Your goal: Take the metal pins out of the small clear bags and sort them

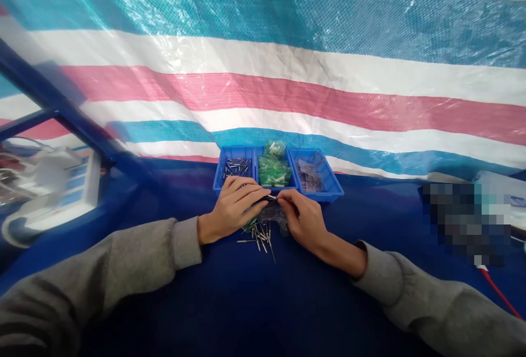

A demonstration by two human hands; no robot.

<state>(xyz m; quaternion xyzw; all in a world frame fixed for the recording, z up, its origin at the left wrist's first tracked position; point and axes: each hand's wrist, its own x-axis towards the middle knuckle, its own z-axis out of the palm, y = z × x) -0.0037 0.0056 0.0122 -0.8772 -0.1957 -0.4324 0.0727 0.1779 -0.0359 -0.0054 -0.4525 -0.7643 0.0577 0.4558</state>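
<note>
My left hand (237, 206) curls its fingers around several thin metal pins that look like blind rivets (271, 197). Facing it, my right hand (304, 219) is closed in a pinch at the mouth of a small clear plastic bag (274, 214). The bag lies between the two hands, partly covered by them. Below the bag, a loose pile of blind rivets (263, 236) is spread on the blue table. A bit of green plastic shows beside the pile under my left hand. The fingertips hide how far the rivets reach into the bag.
Behind my hands stand three blue bins: the left bin (215, 182) with loose rivets, the middle with green packets (274, 172), the right with clear packets (310, 175). A power strip (78, 187) with plugs is at left. A blurred-out dark object (460, 220) and red cable (499, 291) lie right.
</note>
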